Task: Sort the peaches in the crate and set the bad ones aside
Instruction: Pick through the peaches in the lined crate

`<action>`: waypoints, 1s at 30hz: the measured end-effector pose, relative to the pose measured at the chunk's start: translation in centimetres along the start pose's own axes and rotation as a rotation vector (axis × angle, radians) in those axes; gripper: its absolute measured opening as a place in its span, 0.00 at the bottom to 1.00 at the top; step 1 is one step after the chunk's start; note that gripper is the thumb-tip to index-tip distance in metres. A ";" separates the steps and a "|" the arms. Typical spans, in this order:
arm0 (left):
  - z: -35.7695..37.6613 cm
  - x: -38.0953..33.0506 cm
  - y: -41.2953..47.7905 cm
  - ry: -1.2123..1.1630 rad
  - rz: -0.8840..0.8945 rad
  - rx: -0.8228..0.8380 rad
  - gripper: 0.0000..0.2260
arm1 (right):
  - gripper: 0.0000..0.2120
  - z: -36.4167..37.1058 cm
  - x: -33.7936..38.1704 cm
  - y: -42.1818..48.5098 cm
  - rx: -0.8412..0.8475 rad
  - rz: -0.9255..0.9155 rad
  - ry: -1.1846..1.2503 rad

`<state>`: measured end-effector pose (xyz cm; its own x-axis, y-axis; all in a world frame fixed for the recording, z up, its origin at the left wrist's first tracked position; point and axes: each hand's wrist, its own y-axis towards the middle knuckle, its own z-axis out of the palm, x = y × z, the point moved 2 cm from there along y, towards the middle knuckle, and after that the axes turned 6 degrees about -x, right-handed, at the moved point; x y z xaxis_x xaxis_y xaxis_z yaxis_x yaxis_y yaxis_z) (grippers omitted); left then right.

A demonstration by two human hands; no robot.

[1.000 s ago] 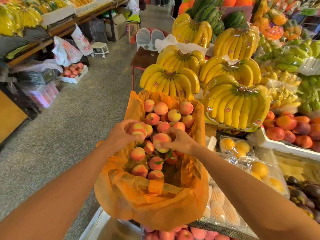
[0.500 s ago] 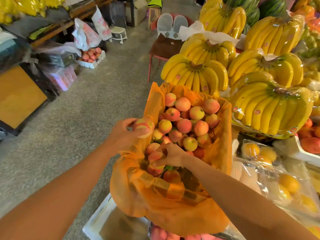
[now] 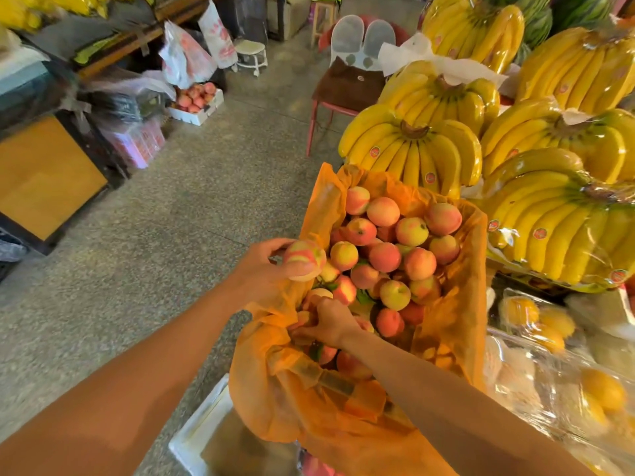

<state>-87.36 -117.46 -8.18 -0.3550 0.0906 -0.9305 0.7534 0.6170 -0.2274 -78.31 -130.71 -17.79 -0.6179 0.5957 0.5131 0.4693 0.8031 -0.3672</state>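
Observation:
The crate [image 3: 457, 338] is lined with crinkled orange plastic and holds several pink-and-yellow peaches [image 3: 385, 257]. My left hand [image 3: 264, 266] grips one pink-striped peach [image 3: 304, 260] just above the crate's left edge. My right hand [image 3: 331, 321] reaches down into the near left part of the crate, its fingers curled round a peach [image 3: 318, 294] that is mostly hidden by them. Green leaves lie among the fruit near that hand.
Wrapped banana bunches [image 3: 412, 152] are stacked behind and right of the crate. Bagged oranges [image 3: 601, 389] lie to the right. A white foam box [image 3: 199, 431] stands on the floor below the crate. A red-legged stool [image 3: 343, 87] and a box of peaches [image 3: 197, 101] stand across the grey floor.
My left hand has lifted its peach leftwards out of the pile to the crate's left edge. My right hand has moved nearer and lower in the crate. The camera has shifted left.

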 end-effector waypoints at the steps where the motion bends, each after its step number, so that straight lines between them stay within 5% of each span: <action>1: 0.0 -0.1 0.0 -0.002 -0.003 0.012 0.23 | 0.25 -0.2 -0.1 0.0 0.016 -0.004 0.002; 5: 0.1 -0.2 0.1 -0.006 0.008 0.055 0.26 | 0.16 -2.3 -1.0 -0.3 0.119 0.008 0.216; 8: 0.3 -0.1 0.3 -0.023 -0.005 0.076 0.27 | 0.08 -5.5 -1.6 -0.6 0.000 0.106 0.600; 10: 0.5 -0.2 0.4 -0.018 -0.006 0.088 0.27 | 0.11 -7.8 -1.8 -0.7 -0.109 0.205 0.929; 13: 0.9 -0.4 0.5 0.025 0.029 0.095 0.24 | 0.23 -10.8 -1.1 -1.3 -0.015 0.192 1.160; 17: 1.5 -1.0 0.1 0.047 0.098 0.121 0.23 | 0.22 -11.8 0.6 -2.3 0.230 0.077 0.994; 24: 1.9 0.1 0.3 0.319 0.144 0.221 0.34 | 0.19 -10.8 -0.5 -2.5 0.262 0.053 0.972; 30: 2.0 1.3 0.0 0.582 0.328 0.133 0.35 | 0.29 -9.5 -2.9 -4.7 0.382 0.058 0.140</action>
<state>-86.75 -118.88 -9.97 -0.3081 0.6854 -0.6598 0.9214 0.3877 -0.0275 -72.74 -136.35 -10.23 -0.4936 0.6534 0.5740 0.2161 0.7314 -0.6468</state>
